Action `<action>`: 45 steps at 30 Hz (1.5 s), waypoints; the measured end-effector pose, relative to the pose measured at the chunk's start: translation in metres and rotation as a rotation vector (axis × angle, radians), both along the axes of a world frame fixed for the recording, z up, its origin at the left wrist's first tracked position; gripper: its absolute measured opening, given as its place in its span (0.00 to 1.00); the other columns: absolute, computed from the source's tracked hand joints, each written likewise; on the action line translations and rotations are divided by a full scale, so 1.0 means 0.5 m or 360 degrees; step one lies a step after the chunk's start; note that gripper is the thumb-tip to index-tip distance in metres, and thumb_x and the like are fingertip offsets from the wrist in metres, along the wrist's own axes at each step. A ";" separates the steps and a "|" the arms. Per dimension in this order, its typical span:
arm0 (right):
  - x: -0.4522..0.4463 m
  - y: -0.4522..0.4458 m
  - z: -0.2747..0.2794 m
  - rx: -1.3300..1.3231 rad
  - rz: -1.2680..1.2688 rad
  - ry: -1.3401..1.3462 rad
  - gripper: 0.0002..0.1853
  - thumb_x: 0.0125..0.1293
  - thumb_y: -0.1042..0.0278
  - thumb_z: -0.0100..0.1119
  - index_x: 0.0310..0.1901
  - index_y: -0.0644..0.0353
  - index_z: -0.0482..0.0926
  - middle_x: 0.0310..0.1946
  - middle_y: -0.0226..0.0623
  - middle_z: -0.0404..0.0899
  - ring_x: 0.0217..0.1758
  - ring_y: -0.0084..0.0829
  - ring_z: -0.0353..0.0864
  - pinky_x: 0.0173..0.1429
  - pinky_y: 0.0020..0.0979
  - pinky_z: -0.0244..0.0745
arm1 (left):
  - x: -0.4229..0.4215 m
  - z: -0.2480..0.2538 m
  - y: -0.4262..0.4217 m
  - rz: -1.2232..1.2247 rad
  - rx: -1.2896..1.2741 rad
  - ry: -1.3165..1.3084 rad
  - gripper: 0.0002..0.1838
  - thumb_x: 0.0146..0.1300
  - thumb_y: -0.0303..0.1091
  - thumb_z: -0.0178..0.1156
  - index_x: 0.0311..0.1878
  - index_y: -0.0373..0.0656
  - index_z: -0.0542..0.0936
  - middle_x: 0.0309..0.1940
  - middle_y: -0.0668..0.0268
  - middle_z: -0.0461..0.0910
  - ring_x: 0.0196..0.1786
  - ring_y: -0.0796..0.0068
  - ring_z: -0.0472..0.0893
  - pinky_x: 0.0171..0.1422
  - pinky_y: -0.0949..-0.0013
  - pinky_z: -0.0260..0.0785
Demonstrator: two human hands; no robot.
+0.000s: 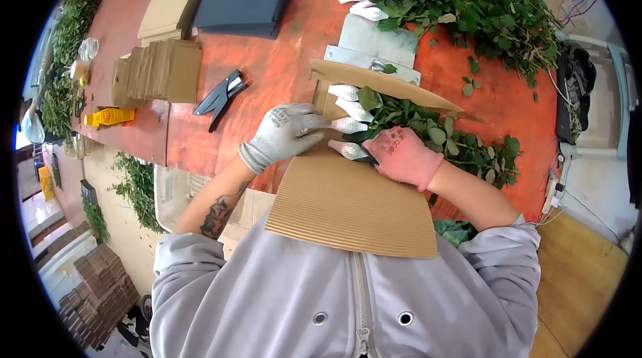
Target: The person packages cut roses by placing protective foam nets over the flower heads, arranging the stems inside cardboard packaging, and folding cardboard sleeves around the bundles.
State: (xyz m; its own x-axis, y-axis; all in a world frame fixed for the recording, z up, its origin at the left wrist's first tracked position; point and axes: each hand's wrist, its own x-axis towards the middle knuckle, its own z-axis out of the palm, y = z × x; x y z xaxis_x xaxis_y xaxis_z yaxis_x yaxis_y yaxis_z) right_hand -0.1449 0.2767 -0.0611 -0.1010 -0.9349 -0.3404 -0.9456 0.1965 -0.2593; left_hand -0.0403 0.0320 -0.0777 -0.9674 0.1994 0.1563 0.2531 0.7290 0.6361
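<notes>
Seemingly for alignment, netted buds [353, 110] lie between both hands' fingers: left hand [282, 133] slightly spread, right hand [404, 157] curled, any pinch unclear.

Bright, even indoor light, prob. overhead/diffuse; shadows soft. Worktop [267, 73] w/ faint sheen, no harsh glare. Far L edge washed out, near-white. Strong fisheye: edges bowed, corners black. Centre fairly sharp; far L & upper R bkgd softer, fine detail lost.
</notes>
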 end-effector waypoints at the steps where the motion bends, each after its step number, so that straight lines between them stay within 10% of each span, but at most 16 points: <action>1: 0.000 -0.003 -0.001 0.0008 0.0000 -0.0004 0.12 0.56 0.67 0.51 0.40 0.61 0.75 0.33 0.42 0.80 0.41 0.40 0.80 0.41 0.41 0.75 | -0.008 0.018 0.003 -0.0023 0.0004 -0.0063 0.11 0.55 0.39 0.61 0.42 0.51 0.82 0.33 0.66 0.78 0.37 0.62 0.78 0.41 0.61 0.70; 6: 0.005 -0.079 -0.037 0.0192 -0.0026 -0.0154 0.15 0.55 0.60 0.56 0.40 0.59 0.75 0.34 0.42 0.79 0.41 0.42 0.79 0.43 0.42 0.75 | -0.080 -0.037 0.032 -0.0402 -0.0090 0.0196 0.09 0.53 0.38 0.61 0.36 0.47 0.82 0.34 0.66 0.80 0.39 0.61 0.79 0.43 0.61 0.71; 17: 0.014 -0.034 -0.066 -0.0079 -0.0329 -0.0235 0.12 0.55 0.61 0.57 0.39 0.58 0.75 0.36 0.41 0.80 0.43 0.42 0.80 0.44 0.43 0.75 | 0.020 -0.028 -0.038 0.0199 -0.0044 -0.0586 0.08 0.57 0.35 0.59 0.38 0.45 0.83 0.33 0.63 0.81 0.39 0.62 0.80 0.42 0.62 0.72; 23: 0.017 -0.046 -0.083 -0.0004 -0.0378 -0.0226 0.12 0.55 0.60 0.58 0.39 0.55 0.75 0.34 0.41 0.80 0.41 0.41 0.80 0.43 0.42 0.75 | 0.075 -0.040 -0.049 0.0142 0.0872 -0.0851 0.10 0.57 0.32 0.58 0.40 0.44 0.83 0.34 0.59 0.83 0.38 0.62 0.82 0.44 0.66 0.73; 32: 0.016 -0.054 -0.102 -0.0072 -0.0441 -0.0175 0.10 0.55 0.61 0.58 0.38 0.53 0.78 0.32 0.39 0.81 0.40 0.41 0.80 0.44 0.42 0.75 | 0.033 -0.031 -0.028 0.0404 0.0276 -0.0972 0.11 0.57 0.36 0.60 0.42 0.44 0.82 0.34 0.61 0.82 0.38 0.61 0.81 0.43 0.64 0.73; 45: 0.016 -0.045 -0.085 0.0003 -0.0589 -0.0388 0.13 0.56 0.60 0.58 0.41 0.54 0.78 0.38 0.40 0.81 0.47 0.41 0.79 0.51 0.43 0.73 | 0.004 -0.087 -0.032 -0.0429 -0.0248 -0.0306 0.12 0.61 0.42 0.57 0.34 0.41 0.78 0.29 0.58 0.77 0.34 0.55 0.77 0.38 0.58 0.70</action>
State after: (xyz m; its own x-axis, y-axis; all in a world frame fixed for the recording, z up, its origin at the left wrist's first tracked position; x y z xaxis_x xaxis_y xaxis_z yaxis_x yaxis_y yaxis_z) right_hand -0.1372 0.2544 -0.1034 -0.3454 -0.8503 -0.3972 -0.7228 0.5110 -0.4653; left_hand -0.0386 0.0159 -0.1211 -0.8856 0.4583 -0.0755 0.3360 0.7444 0.5770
